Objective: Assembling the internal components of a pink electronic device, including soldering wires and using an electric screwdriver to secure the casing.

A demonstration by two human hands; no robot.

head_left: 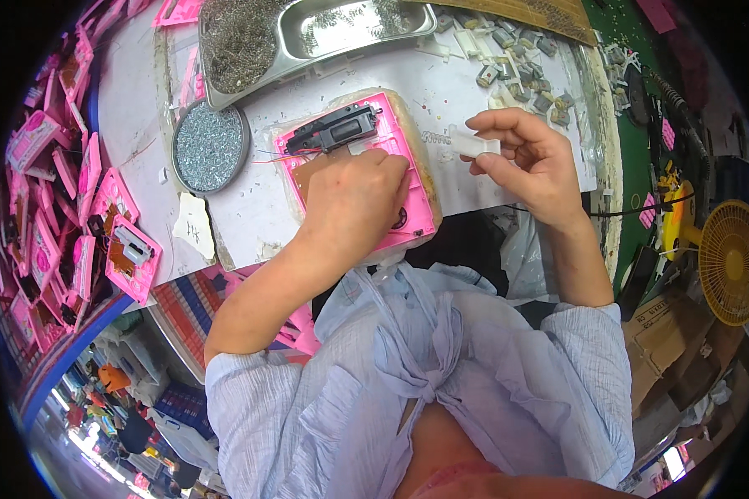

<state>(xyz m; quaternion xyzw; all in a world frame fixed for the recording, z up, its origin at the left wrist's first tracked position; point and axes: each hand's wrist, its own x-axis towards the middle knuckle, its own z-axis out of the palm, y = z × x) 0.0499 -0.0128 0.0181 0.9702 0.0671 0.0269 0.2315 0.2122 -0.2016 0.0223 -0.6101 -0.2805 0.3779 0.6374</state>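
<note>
A pink plastic casing [420,200] lies in front of me on a padded, wrapped block. Along its far edge sits a black rectangular module [337,130] with thin wires at its left end. My left hand [356,190] rests over the casing with its fingers curled down and pressed together; its fingertips, and anything in them, are hidden. Beside the casing, my right hand [534,164] pinches a small white plastic part [476,145] between thumb and fingers. A coil spring [437,139] shows at the left of that part; whether they touch, I cannot tell.
A round dish of small screws [210,147] stands left of the casing. Farther back, a metal tray [295,37] sits beside a heap of springs [240,46]. Small motors [520,71] lie scattered back right. Pink casings [75,175] are piled at far left; a yellow fan [726,262] stands right.
</note>
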